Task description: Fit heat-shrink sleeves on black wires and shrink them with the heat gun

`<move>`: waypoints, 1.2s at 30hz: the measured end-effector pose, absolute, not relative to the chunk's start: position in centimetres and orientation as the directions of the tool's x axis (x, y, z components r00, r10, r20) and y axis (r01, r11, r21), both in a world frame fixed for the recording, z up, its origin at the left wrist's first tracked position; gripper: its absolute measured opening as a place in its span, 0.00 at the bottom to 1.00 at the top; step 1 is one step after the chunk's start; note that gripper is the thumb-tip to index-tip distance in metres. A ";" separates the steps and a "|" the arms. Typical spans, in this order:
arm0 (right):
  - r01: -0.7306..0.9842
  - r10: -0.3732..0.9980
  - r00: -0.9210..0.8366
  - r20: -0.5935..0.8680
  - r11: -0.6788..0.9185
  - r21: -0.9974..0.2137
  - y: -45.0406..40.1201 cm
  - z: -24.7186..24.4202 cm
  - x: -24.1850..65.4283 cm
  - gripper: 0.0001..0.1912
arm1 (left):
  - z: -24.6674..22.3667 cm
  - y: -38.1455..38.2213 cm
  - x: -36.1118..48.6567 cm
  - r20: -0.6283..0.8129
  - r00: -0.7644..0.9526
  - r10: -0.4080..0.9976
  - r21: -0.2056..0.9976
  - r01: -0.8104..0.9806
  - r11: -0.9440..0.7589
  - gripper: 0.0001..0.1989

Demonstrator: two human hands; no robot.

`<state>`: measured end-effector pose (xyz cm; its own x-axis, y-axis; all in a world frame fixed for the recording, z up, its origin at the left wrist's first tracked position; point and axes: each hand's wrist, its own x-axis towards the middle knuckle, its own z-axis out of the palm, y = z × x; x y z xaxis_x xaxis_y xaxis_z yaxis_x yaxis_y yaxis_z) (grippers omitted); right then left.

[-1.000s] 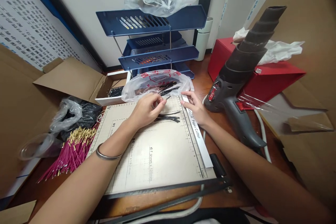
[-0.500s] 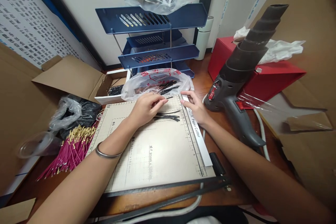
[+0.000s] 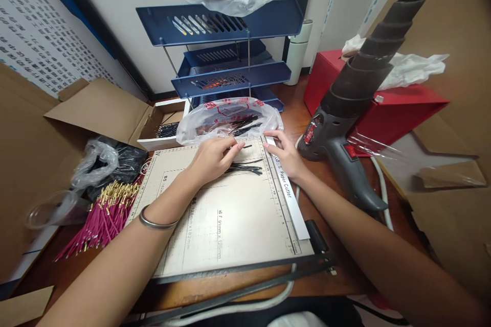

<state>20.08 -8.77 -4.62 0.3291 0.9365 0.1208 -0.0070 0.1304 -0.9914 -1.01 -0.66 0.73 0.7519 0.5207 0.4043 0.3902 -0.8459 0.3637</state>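
Pinching a thin black strip (image 3: 245,146) between thumb and forefinger, the left hand (image 3: 213,157) rests on the far end of the paper cutter board (image 3: 226,214), knuckles up, wrist bangle (image 3: 155,222) low over the board. Left grip: clenched lightly on that one strip, whose tip pokes out to the right of the fingertips. Just below the fingers lies a small loose bunch of black strips (image 3: 245,167), flat on the board, roughly parallel, ends pointing at the ruler edge (image 3: 287,191); lying that way, they seem lined up against the ruler's scale.

The right hand (image 3: 286,156) lies flat along the ruler edge at the board's far right corner, fingers extended, grip released, holding nothing; it looks set to steady the ruler or board. A clear plastic bag (image 3: 230,120) with more black strips sits touching the board's far edge, within easy reach of both hands. Heat gun (image 3: 345,112) stands just right of the right hand on the table. Pink wires with brass tips (image 3: 103,214) lie left of the board.

Versus half a second ago: the left fingertips sit slightly further toward the ruler; the right hand is nearly unmoved. The whole view has tilted a little, so everything appears marginally higher.
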 end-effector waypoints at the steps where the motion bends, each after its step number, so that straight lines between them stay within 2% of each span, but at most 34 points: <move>1: -0.005 0.936 0.330 0.124 0.133 -0.991 -8.7 -4.7 20.1 0.23 | 0.7 -0.7 -1.0 0.403 0.749 0.526 0.367 0.394 -0.843 0.21; 13: 0.011 0.933 0.331 0.142 0.147 -0.989 -8.7 -5.0 20.1 0.22 | 0.6 -0.5 -1.1 0.394 0.743 0.541 0.404 0.389 -0.828 0.16; 28: 0.013 0.937 0.324 0.133 0.136 -0.991 -8.6 -4.9 20.3 0.22 | 0.7 -0.6 -1.0 0.336 0.757 0.560 0.399 0.424 -0.813 0.22; 36: 0.008 0.937 0.323 0.134 0.139 -0.990 -8.6 -4.8 20.2 0.23 | 0.8 -0.6 -1.0 0.396 0.729 0.559 0.398 0.413 -0.820 0.24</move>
